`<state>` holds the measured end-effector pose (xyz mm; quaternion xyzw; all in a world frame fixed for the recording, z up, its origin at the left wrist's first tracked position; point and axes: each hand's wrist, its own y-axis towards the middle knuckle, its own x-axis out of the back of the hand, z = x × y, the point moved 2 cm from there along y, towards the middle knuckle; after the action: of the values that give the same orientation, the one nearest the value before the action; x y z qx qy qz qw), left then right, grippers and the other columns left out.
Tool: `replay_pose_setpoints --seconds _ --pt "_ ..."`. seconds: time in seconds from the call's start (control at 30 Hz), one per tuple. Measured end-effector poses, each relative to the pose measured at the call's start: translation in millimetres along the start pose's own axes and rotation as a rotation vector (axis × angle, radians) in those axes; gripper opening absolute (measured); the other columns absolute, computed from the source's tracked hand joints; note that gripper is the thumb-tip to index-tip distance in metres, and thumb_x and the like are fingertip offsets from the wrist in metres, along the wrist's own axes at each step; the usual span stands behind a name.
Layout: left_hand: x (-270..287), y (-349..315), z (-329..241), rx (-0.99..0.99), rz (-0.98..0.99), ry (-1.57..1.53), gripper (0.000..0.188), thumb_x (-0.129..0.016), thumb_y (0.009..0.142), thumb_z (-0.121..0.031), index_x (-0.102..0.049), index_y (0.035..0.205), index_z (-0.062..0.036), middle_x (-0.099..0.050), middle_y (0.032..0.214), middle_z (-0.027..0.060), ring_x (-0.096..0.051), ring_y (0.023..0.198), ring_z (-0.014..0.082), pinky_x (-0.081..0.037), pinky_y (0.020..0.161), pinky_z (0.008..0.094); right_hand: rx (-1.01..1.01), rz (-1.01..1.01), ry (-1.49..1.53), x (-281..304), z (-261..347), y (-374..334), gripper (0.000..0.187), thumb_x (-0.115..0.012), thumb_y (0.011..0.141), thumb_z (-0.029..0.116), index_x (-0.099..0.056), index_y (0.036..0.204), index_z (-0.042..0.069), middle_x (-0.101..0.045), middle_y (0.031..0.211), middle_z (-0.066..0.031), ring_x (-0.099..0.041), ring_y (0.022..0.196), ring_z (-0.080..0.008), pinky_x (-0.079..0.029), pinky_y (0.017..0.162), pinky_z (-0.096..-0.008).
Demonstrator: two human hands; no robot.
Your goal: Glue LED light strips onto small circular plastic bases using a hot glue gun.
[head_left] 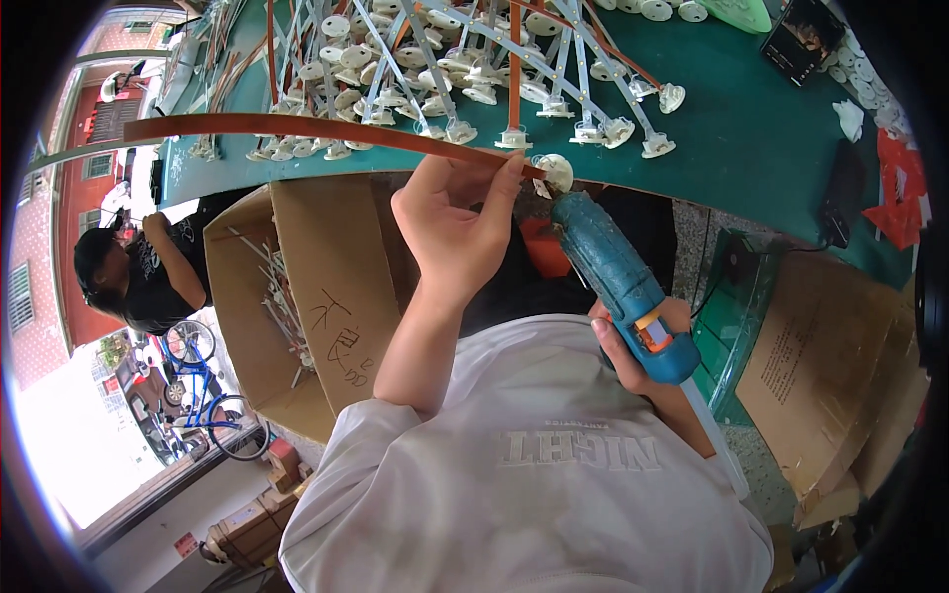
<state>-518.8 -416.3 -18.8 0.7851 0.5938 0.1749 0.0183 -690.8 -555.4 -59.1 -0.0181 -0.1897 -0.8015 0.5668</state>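
My left hand [450,232] pinches a long flat orange-brown strip [306,128] between thumb and fingers near its right end. A small round white plastic disc [557,172] sits at that end, just past my fingertips. In my right hand [633,356] is a blue hot glue gun [615,262], fingers wrapped round its handle. The gun's nozzle points up and left and meets or nearly meets the disc; the contact is too small to tell. From the gun's rear a translucent glue stick [714,440] extends downward.
On the green table [732,148] lies a pile of strips with white discs [395,74]. A phone [803,40], a red plastic bag [898,193] and more white discs [870,79] sit at right. Cardboard boxes [326,287] [820,366] flank me. Another person [148,262] is at left.
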Motion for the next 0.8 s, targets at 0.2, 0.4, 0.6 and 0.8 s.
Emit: replay_pose_setpoints --seconds 0.2,0.4,0.6,0.8 --pt "0 1 3 -0.028 -0.002 -0.015 0.014 -0.076 0.088 0.002 -0.063 0.092 0.0043 -0.075 0.084 0.0157 -0.074 0.076 0.0158 -0.06 0.067 0.0249 0.023 0.006 -0.145 3 7 1 0.012 -0.076 0.075 0.009 -0.066 0.081 0.004 -0.064 0.062 -0.0047 -0.062 0.049 -0.0175 -0.048 0.049 -0.0267" --pt "-1 -1 13 -0.086 -0.018 -0.017 0.012 -0.074 0.088 0.001 -0.068 0.097 0.006 -0.076 0.081 0.011 -0.073 0.073 0.0123 -0.057 0.065 0.0236 -0.154 0.028 -0.074 9 9 0 0.018 -0.078 0.079 0.011 -0.068 0.09 0.001 -0.067 0.068 -0.0082 -0.065 0.054 -0.0185 -0.052 0.054 -0.0281" --pt "10 3 16 -0.01 0.117 -0.168 0.011 -0.068 0.093 0.002 -0.067 0.104 0.0039 -0.073 0.085 0.0089 -0.067 0.072 0.0088 -0.052 0.063 0.0206 -0.26 -0.054 0.287 17 -7 -15 0.019 -0.073 0.083 0.006 -0.069 0.1 -0.003 -0.074 0.088 -0.0166 -0.073 0.076 -0.0248 -0.058 0.07 -0.0328" --pt "15 4 23 0.0 0.234 -0.491 0.019 -0.05 0.1 0.0 -0.053 0.119 0.0006 -0.064 0.098 0.0081 -0.054 0.08 0.0092 -0.045 0.073 0.0241 -0.15 0.005 0.312 19 4 -7 0.017 -0.072 0.082 0.004 -0.071 0.098 -0.002 -0.075 0.088 -0.0151 -0.074 0.076 -0.0256 -0.059 0.071 -0.034"
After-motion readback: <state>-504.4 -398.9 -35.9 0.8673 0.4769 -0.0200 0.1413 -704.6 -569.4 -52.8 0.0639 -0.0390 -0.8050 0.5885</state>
